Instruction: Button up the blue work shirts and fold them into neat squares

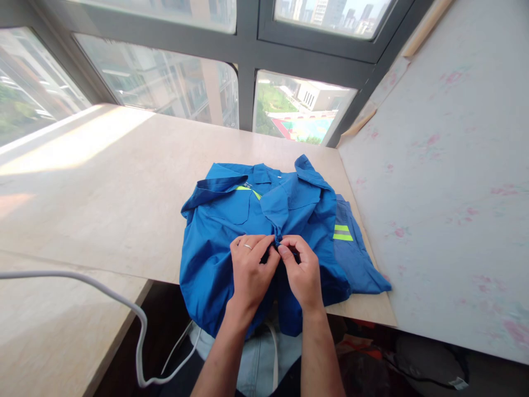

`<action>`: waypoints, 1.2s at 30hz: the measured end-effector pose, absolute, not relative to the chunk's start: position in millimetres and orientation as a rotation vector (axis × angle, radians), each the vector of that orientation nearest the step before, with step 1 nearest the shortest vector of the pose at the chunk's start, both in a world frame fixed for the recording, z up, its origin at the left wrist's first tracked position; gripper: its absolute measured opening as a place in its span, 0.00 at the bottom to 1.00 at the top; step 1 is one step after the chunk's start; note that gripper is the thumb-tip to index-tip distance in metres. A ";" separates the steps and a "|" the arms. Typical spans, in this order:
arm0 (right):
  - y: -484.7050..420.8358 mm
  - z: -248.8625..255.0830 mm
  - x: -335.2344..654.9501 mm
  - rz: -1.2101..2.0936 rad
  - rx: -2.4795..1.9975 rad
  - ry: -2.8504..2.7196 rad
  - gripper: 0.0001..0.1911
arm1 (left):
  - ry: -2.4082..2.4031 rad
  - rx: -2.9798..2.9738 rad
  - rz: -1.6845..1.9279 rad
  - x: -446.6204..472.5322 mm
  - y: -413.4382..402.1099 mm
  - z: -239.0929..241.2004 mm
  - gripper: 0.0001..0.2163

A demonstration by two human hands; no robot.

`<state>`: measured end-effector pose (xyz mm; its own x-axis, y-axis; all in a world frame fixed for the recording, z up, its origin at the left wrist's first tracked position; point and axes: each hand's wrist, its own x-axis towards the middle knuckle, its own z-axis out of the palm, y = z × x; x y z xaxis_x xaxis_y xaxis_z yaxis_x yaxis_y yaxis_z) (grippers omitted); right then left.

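A blue work jacket (215,242) with yellow-green reflective strips lies spread over the pale ledge, its collar toward the window and its lower part hanging past the front edge. My left hand (253,264) wears a ring and pinches the jacket's front edge near the middle. Close beside it, my right hand (301,267) pinches the same edge with thumb and forefinger. The fingertips of both hands almost meet there. Whether a button or other fastener is between them cannot be made out.
Folded blue fabric (359,259) with a reflective band lies at the right, partly under the jacket. Flowered wallpaper (446,193) covers the right wall. Windows stand behind the ledge (124,209). A white cable (103,289) loops across the lower left.
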<state>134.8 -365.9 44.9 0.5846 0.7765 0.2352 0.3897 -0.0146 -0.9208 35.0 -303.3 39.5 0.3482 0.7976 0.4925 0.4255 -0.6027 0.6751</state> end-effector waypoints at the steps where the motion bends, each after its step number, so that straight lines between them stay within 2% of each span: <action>1: -365.3 44.8 133.1 0.393 -1.632 -0.991 0.06 | 1.059 2.187 1.176 34.1 -302.8 39.3 0.08; 10: -365.0 51.7 127.5 0.223 -1.678 -1.086 0.05 | 0.977 2.215 1.176 24.8 -299.9 43.2 0.10; 19: -361.8 44.6 124.1 0.037 -1.783 -1.113 0.10 | 0.869 2.311 1.226 22.5 -300.3 46.7 0.10; 36: -362.2 39.0 129.0 0.170 -1.781 -1.079 0.10 | 0.946 2.182 1.177 25.3 -300.8 41.3 0.11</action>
<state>129.0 -362.2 39.0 0.5913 0.7291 0.3447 0.5873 -0.0964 -0.8036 25.3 -300.8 41.3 0.3900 0.7598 0.5201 0.3439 -0.6442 0.6832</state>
